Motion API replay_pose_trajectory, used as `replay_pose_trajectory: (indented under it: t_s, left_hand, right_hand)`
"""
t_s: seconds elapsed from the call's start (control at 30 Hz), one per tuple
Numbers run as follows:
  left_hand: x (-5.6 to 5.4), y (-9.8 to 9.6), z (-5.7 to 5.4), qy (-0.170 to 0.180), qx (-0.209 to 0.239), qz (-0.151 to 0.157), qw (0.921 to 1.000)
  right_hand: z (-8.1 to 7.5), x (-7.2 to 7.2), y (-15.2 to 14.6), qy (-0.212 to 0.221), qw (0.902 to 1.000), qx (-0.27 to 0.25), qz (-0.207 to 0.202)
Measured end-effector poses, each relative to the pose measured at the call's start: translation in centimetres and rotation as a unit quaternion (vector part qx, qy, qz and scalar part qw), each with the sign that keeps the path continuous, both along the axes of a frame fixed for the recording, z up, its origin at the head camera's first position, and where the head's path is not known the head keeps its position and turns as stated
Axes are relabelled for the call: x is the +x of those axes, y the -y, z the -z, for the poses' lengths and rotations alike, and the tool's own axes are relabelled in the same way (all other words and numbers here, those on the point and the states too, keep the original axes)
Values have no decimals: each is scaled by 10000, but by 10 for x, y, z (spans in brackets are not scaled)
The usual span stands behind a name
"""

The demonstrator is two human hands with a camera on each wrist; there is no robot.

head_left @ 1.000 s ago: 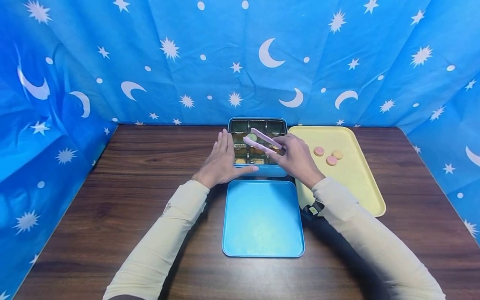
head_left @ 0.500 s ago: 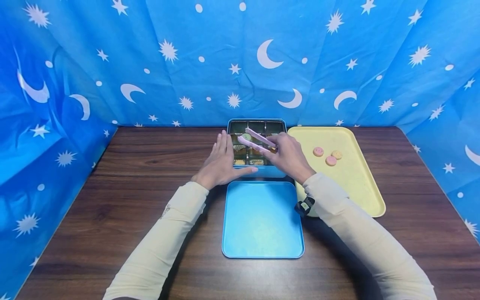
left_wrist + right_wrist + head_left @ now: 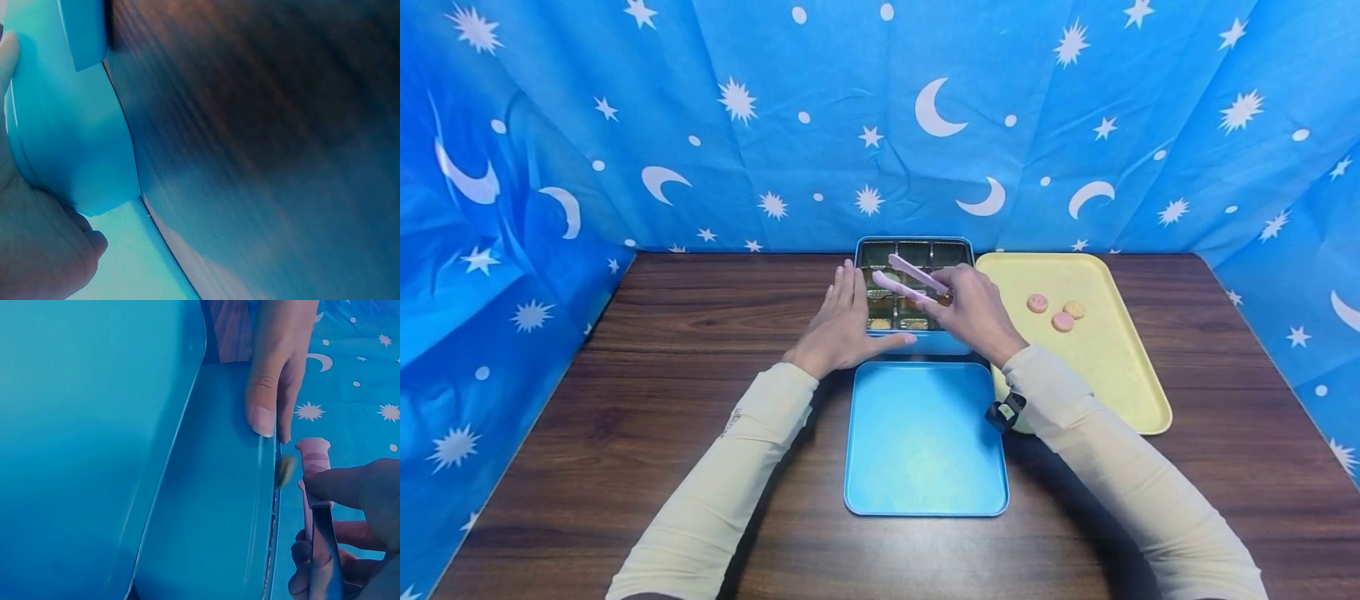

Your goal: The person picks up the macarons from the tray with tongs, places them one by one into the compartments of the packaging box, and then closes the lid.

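My left hand [image 3: 838, 325] rests against the left side of a blue tin [image 3: 955, 342], fingers straight and thumb along its front. Over the tin, my right hand [image 3: 981, 308] grips pink tongs [image 3: 910, 271] whose tips stand apart. Below the tips a green cookie [image 3: 891, 277] shows partly, in the left part of the tin. A blurred round cookie [image 3: 285, 470] appears at the tin's rim in the right wrist view. Dark dividers split the tin into compartments, and a yellowish cookie [image 3: 879, 323] lies in the front left one. My right hand hides part of the tin.
A blue lid [image 3: 927, 442] lies flat in front of the tin. To the right is a yellow tray [image 3: 1097, 367] with two pink cookies [image 3: 1063, 322] and a yellow cookie [image 3: 1074, 310]. A blue star-and-moon cloth [image 3: 820, 125] hangs behind the wooden table [image 3: 700, 308].
My right hand and the tongs have moved left over the tin. The green cookie, between the tong tips before, now sits lower and mostly below them. My left hand has stayed put.
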State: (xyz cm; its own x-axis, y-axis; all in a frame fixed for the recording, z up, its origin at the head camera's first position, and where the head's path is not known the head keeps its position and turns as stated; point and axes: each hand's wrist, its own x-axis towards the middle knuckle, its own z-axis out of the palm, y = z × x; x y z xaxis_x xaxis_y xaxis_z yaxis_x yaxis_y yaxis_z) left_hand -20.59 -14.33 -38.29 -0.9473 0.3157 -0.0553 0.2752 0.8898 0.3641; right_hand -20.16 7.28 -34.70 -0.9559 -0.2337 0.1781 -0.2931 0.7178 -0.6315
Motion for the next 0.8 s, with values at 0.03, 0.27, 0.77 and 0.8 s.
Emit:
replay_pose_trajectory:
  t_s: [0.03,0.27,0.77,0.8]
  left_hand:
    - [0,0,0,-7,-2,-9,10000]
    - [0,0,0,20,-13,-52,10000]
    - [-2,-1,1,124,-33,-107,9999]
    - [-2,-1,1,123,-31,-103,9999]
  right_hand:
    - [-1,1,0,5,10000,-13,4]
    - [-12,7,-12,-169,9997,-127,101]
    - [-15,17,-91,-305,9964,36,789]
    - [-14,17,-96,-308,9961,53,822]
